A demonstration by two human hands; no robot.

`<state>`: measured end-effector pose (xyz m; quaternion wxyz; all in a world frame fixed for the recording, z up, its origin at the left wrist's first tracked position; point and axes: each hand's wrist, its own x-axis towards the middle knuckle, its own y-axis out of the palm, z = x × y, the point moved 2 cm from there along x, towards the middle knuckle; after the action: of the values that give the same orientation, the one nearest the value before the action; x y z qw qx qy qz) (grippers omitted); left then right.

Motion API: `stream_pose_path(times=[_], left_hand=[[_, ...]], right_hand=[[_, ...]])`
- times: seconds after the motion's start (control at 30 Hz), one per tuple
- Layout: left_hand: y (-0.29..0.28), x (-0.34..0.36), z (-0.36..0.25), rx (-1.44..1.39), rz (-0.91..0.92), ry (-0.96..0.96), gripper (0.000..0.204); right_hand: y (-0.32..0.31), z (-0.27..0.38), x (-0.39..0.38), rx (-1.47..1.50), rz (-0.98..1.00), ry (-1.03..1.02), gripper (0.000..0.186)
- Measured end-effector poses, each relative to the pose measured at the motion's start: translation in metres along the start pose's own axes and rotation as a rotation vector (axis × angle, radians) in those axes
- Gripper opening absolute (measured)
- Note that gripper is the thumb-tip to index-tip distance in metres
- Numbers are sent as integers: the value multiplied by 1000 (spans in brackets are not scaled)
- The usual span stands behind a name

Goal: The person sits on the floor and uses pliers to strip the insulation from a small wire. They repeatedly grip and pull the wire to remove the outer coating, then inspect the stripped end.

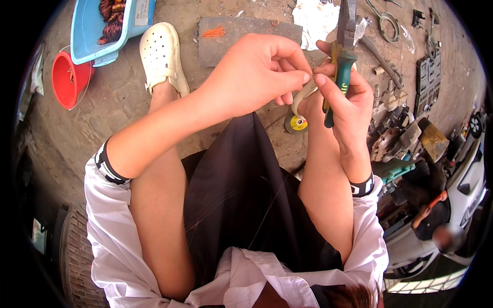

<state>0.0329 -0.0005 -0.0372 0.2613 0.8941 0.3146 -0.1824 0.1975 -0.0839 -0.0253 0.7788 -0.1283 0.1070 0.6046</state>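
In my right hand [352, 95] is a pair of pliers [345, 60] with dark green handles, jaws pointing away from me. Its thumb and fingertips also pinch together beside my left hand [262, 74]. My left thumb and forefinger are closed at the same spot, between my knees. Something thin seems to run between the two sets of fingertips, too small to make out. Beyond my hands, a dark grey flat sheet [233, 51] lies on the floor with a small pile of short orange wire pieces [213, 32] on it.
A blue tub [87, 43] holding coils of dark reddish wire [111, 25] and a red bucket [61, 82] stand left. On the right lie a hammer [381, 56], a black tool case [427, 84] and metal parts. Another person [434, 218] works near a silver car [465, 179].
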Motion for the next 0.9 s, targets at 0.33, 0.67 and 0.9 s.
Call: stream_pose_path(times=[0.33, 0.67, 0.9], left_hand=[[3, -2, -4, 220, -71, 96, 6], [3, -2, -1, 413, -158, 246, 3], [4, -2, -2, 485, -159, 316, 4]], right_hand=[[1, 1, 0, 12, -3, 38, 10], [0, 3, -1, -18, 12, 94, 11], [-1, 1, 1, -69, 18, 17, 11]])
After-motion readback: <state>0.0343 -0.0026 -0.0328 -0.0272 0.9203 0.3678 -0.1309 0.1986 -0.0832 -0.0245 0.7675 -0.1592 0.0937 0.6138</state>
